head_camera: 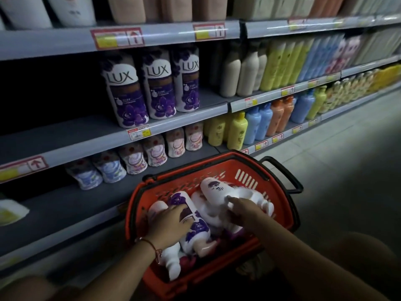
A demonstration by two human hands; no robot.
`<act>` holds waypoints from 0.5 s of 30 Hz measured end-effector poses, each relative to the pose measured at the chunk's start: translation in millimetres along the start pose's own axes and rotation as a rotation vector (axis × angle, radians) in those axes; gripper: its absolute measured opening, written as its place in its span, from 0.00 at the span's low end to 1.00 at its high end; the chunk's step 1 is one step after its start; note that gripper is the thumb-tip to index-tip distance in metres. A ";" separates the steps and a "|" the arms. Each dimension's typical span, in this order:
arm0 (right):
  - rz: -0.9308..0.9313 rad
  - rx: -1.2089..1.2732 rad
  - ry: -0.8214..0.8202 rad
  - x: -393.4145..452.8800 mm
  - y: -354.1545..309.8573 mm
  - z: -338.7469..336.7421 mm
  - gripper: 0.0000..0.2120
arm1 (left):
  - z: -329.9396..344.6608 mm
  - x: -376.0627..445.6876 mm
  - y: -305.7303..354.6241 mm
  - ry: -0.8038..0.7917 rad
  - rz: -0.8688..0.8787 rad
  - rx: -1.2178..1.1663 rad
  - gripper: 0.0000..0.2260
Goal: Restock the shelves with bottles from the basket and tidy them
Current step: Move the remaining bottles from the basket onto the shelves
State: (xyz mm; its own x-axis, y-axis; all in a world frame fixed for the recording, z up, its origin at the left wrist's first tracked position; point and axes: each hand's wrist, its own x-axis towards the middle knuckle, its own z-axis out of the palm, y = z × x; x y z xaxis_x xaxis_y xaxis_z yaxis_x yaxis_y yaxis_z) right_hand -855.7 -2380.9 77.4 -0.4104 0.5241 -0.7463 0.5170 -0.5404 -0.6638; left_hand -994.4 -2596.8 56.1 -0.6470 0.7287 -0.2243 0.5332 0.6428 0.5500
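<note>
Left hand (171, 222) grips a purple-flowered Lux bottle (191, 222) in the red basket (271, 170); right hand (243, 210), at three o'clock, apparently clasps a white bottle (214, 190). Lifting both could topple neighbouring bottles.

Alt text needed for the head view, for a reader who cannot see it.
Both hands reach into a red basket of bottles: the left hand grips a purple-flowered bottle, the right hand a white bottle. Three Lux bottles stand on the dim shelf above.
</note>
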 end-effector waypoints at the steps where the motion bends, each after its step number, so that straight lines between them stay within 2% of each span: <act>1: 0.035 0.079 -0.042 -0.9 -1.1 -1.9 0.11 | -0.3 -1.6 -0.1 0.005 -0.001 -0.013 0.20; 3: 0.033 0.073 -0.109 -11.8 -6.9 -7.2 0.08 | -2.4 -5.0 1.1 -0.004 -0.012 -0.084 0.19; 5: -0.039 -0.060 -0.149 -18.5 -13.8 -15.2 0.08 | -7.1 -5.6 4.8 -0.024 -0.053 -0.240 0.14; 8: -0.153 -0.195 -0.300 -44.0 -31.2 -24.6 0.17 | -28.1 1.8 10.2 0.039 -0.158 -0.490 0.26; 11: -0.217 -0.281 -0.423 -73.3 -52.7 -24.0 0.13 | -68.4 0.5 18.6 0.164 -0.236 -0.707 0.39; 13: -0.266 -0.324 -0.488 -92.8 -70.9 -18.1 0.16 | -99.2 -12.0 23.0 0.160 -0.222 -0.784 0.40; 15: -0.333 -0.347 -0.595 -108.7 -90.7 -5.3 0.16 | -126.0 -29.0 21.4 0.079 -0.164 -0.801 0.41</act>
State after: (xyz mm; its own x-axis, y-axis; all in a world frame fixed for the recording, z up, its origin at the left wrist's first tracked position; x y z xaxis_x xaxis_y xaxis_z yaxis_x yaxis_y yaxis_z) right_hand -854.0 -2385.4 219.0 -0.8705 0.1274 -0.4754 0.4611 -0.1271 -0.8782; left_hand -1032.9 -2634.0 175.7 -0.7355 0.6021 -0.3107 -0.1025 0.3545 0.9294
